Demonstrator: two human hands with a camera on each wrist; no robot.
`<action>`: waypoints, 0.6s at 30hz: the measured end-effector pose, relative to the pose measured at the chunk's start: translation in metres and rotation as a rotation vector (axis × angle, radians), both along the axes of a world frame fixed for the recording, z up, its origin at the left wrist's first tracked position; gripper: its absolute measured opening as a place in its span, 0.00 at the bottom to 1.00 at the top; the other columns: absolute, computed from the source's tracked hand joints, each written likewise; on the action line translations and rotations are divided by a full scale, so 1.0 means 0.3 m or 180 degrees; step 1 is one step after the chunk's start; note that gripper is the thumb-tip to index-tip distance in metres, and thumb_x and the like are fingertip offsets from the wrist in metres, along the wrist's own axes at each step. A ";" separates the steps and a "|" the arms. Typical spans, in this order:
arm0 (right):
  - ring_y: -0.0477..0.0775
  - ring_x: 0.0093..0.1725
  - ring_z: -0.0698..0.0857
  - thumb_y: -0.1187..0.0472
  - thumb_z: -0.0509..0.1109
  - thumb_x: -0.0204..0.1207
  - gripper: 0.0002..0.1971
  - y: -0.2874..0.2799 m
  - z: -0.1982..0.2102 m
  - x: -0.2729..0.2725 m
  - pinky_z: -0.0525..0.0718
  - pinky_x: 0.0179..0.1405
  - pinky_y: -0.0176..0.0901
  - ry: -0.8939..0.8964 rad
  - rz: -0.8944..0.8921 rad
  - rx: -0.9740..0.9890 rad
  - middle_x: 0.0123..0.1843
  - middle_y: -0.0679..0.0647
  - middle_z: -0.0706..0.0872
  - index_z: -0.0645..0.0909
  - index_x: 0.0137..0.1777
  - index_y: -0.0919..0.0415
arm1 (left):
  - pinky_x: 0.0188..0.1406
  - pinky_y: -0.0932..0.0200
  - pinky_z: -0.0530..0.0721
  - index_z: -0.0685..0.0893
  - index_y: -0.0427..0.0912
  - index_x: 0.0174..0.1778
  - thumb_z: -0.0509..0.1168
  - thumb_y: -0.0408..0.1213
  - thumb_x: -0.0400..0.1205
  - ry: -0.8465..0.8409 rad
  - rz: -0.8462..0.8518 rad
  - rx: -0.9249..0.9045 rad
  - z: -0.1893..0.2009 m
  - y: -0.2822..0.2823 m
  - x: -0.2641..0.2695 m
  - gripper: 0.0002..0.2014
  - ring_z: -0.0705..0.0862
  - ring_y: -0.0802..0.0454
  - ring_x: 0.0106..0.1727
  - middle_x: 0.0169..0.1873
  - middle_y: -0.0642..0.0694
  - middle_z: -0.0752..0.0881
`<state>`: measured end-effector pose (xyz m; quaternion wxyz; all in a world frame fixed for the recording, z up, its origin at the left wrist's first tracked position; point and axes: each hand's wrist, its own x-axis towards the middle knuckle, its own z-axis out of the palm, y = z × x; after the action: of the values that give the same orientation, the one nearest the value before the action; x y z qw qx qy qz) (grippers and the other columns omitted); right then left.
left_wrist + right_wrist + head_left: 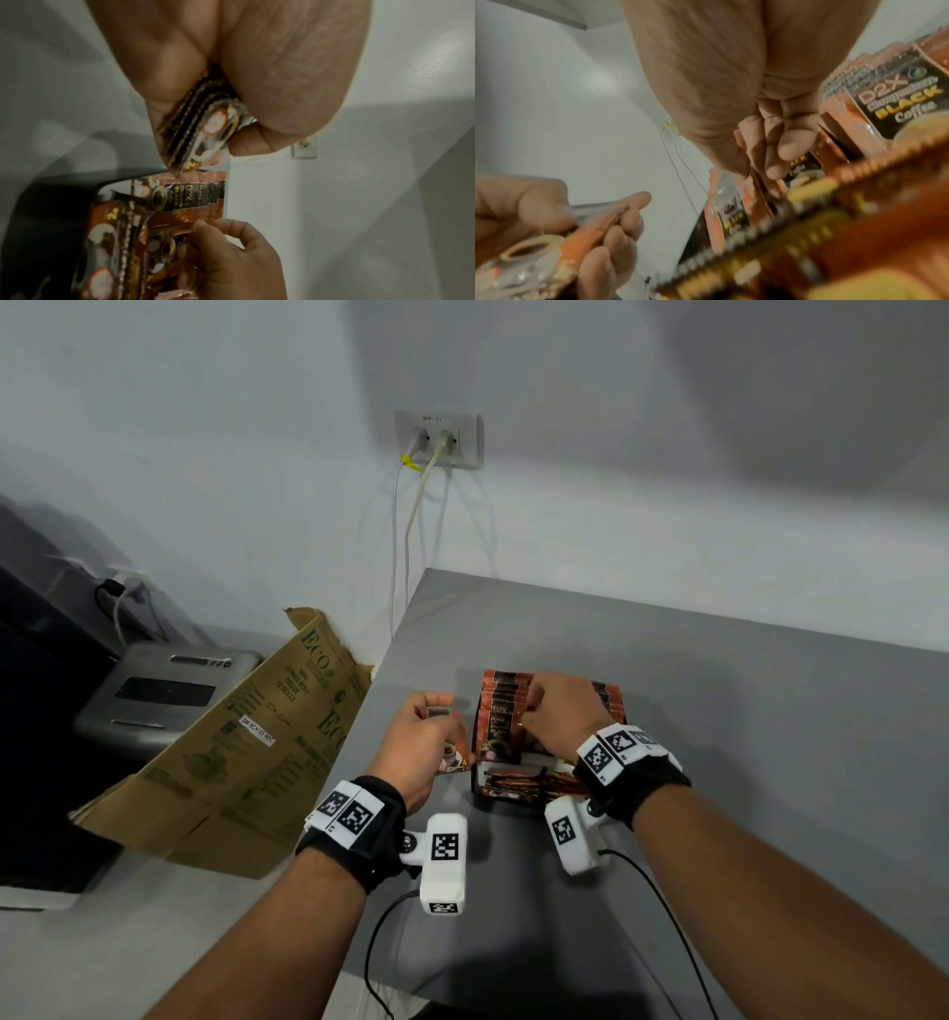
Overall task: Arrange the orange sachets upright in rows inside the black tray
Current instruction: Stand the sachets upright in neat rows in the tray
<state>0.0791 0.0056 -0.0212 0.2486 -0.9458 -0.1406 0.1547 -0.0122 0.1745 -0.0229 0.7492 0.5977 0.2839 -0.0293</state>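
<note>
Grey wall rises behind everything, carrying a white socket plate with pale cables hanging from it. Below it the flat grey bench stretches to the right, and to its left a brown printed cardboard box leans open against the bench edge, with a silver-grey machine beyond it.

Near the bench's left side stands the black tray, partly hidden by sachets. Inside it, upright orange sachets with black label panels stand packed face to face in a row at the far part; the left wrist view shows their tops lined up closely. More loose orange sachets lie flat or slanted at the tray's near end.

The person's right hand reaches down over the standing row, its fingers curled among the sachet tops and the thumb against one packet; whether it truly pinches a single sachet cannot be told, though the fingers are bent round the upper edges.

The left hand is just left of the tray, apart from it, gripping a small held stack of orange sachets between thumb and curled fingers, edges outward. Both wrists wear black straps with white coded marker blocks.
</note>
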 end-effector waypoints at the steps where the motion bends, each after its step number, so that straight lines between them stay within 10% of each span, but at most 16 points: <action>1: 0.49 0.46 0.85 0.60 0.74 0.76 0.03 -0.010 0.020 -0.004 0.83 0.45 0.39 -0.0033 -0.0053 0.0172 0.48 0.50 0.87 0.82 0.47 0.54 | 0.41 0.45 0.86 0.79 0.40 0.60 0.61 0.15 0.75 -0.0073 -0.0064 -0.0021 0.004 -0.006 0.003 0.21 0.85 0.44 0.38 0.49 0.36 0.84; 7: 0.43 0.25 0.83 0.62 0.78 0.73 0.05 -0.043 0.160 -0.047 0.83 0.30 0.39 0.0498 0.0161 0.1426 0.37 0.53 0.91 0.88 0.47 0.54 | 0.41 0.50 0.88 0.81 0.36 0.60 0.74 0.14 0.68 -0.0602 -0.0487 -0.0031 0.053 -0.079 0.052 0.26 0.88 0.44 0.41 0.45 0.36 0.88; 18: 0.47 0.37 0.90 0.68 0.74 0.75 0.10 -0.193 0.033 0.018 0.88 0.39 0.45 0.0200 -0.0157 0.0174 0.32 0.46 0.90 0.81 0.42 0.51 | 0.34 0.50 0.83 0.79 0.37 0.58 0.66 0.23 0.82 -0.0237 -0.0139 0.0349 0.012 -0.046 0.037 0.11 0.83 0.39 0.39 0.37 0.39 0.85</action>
<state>0.0844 -0.0524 -0.0113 0.2824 -0.9365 -0.1135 0.1743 -0.0011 0.1607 -0.0195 0.7246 0.6445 0.2439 -0.0077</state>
